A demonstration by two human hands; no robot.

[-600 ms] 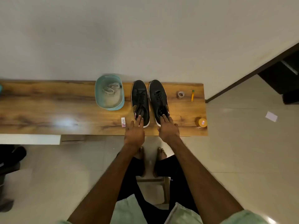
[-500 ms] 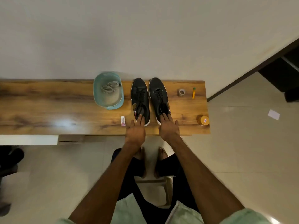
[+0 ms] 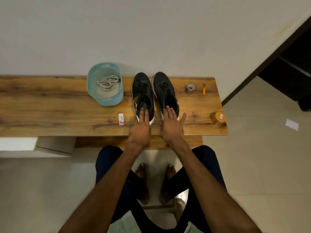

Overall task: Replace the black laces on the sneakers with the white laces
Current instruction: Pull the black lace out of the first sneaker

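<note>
- Left sneaker [image 3: 143,95], right sneaker [image 3: 165,89]: side by side on the worktop [image 3: 50,106], black laces [image 3: 143,85] threaded.
- White laces [image 3: 106,82]: coiled in the tub [image 3: 107,102], beside the left sneaker.
- Left hand [image 3: 140,130], right hand [image 3: 171,125]: fingers straight, each flat on a heel; we grip nothing.
- Step: steadying the pair; we judge unlacing not yet begun.
- Next: we would pinch a black bow and loosen it.
</note>
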